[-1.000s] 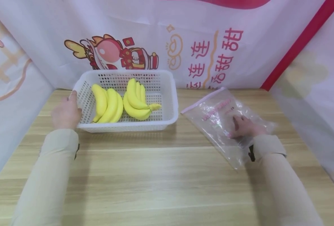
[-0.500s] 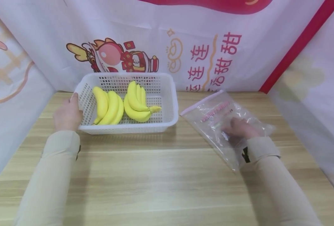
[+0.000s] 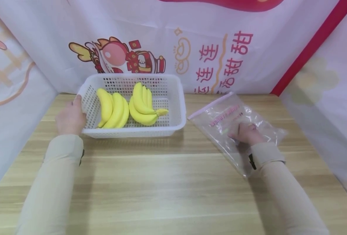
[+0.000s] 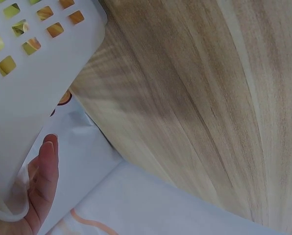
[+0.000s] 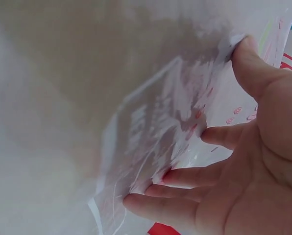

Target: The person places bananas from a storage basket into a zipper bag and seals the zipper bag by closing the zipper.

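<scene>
In the head view, a white perforated plastic basket [image 3: 133,131] stands on the wooden table. Inside it lie two bunches of bananas, the left bunch [image 3: 117,112] and the right bunch [image 3: 144,112]. My left hand [image 3: 70,118] grips the basket's left end; in the left wrist view its fingers [image 4: 47,171] lie against the far side of the rim. Flat on the table at the right is a clear zip bag [image 3: 220,119] with a pink top strip. My right hand [image 3: 246,133] rests on this bag, its fingertips [image 5: 217,137] spread apart and touching the crinkled plastic.
The wooden table [image 3: 161,186] stretches in front of both arms. A printed white cloth [image 3: 167,19] hangs behind the basket, and white cloth walls [image 3: 332,98] close off both sides.
My right hand has shifted left across the bag, which stays in nearly the same place. The left hand still grips the basket, and the bananas have not moved within it.
</scene>
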{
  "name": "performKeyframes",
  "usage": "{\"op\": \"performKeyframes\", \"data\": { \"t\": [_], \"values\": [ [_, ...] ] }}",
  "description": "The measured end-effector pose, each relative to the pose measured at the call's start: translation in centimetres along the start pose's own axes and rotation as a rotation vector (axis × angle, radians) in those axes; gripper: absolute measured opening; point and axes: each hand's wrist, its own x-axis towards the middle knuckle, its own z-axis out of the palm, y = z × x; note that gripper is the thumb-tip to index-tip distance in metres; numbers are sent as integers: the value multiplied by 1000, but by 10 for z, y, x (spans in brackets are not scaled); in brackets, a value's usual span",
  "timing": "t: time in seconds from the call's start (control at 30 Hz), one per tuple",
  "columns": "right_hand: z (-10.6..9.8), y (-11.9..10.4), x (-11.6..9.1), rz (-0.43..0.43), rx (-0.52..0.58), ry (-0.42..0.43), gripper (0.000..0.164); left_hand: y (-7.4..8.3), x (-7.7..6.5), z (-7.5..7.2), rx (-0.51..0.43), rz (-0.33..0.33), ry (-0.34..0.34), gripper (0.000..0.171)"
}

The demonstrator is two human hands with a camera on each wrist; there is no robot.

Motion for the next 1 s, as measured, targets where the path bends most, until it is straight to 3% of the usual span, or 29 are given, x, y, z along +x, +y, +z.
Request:
{"op": "performKeyframes", "data": {
  "t": [0.23, 0.57, 0.8, 1.0],
  "values": [
    [0, -2, -4, 37, 27, -16, 62, 3, 1, -3, 5, -14, -33, 69],
    [-4, -2, -4, -10, 42, -20, 64, 2, 1, -3, 14, -12, -41, 69],
    [-4, 4, -1, -38, 58, -46, 77, 1, 1, -3, 14, -11, -44, 69],
    [-4, 12, 0, -111, 45, -60, 84, 1, 1, -2, 10, -8, -42, 70]
  ]
}}
